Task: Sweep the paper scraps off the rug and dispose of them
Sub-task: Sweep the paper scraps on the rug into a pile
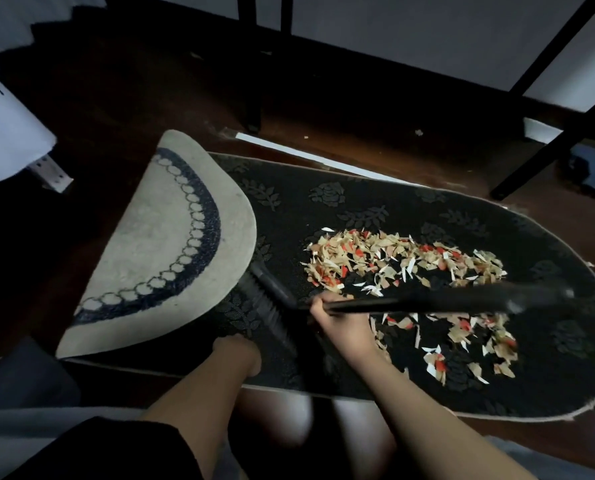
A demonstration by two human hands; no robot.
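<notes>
Right hand [337, 315] grips the broom [272, 306]; paper scraps [407, 261] lie on the rug [324, 199], right of the bristles. Left hand [240, 351] is nearer the folded end, grip unclear.

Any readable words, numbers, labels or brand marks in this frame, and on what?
"4": a dark handwritten mark on the white sheet at the left edge, cut off by the frame; a stroke before it is unreadable.
No text shows on the rug, broom or paper scraps.
</notes>
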